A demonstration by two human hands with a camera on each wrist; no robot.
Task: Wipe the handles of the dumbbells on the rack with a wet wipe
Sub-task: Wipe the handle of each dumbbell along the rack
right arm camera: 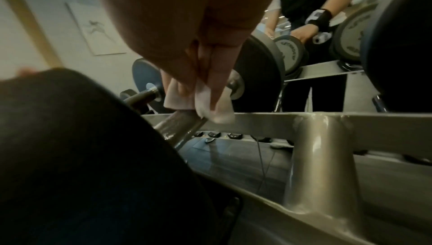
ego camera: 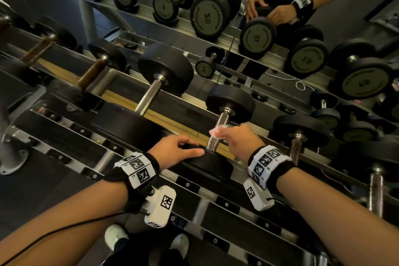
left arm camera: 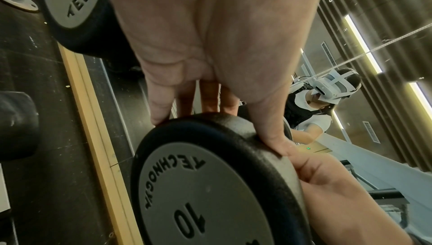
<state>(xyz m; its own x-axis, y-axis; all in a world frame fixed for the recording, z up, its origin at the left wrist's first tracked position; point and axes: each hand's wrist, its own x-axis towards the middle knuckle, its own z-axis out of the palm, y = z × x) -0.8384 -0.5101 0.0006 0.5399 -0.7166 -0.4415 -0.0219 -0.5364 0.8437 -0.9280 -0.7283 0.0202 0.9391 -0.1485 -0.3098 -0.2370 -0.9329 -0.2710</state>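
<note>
A black dumbbell lies on the rack's upper tier, its near head marked 10. My left hand grips the top rim of that head, fingers over the far edge and thumb down the side. My right hand pinches a pale wet wipe against the steel handle, about halfway along it. In the right wrist view the wipe is folded round the handle under my fingers, and the handle below looks wet. The far head is untouched.
A bigger dumbbell sits to the left and a smaller one to the right on the same rail. A mirror behind the rack repeats the row and my hands. A lower tier runs below my wrists.
</note>
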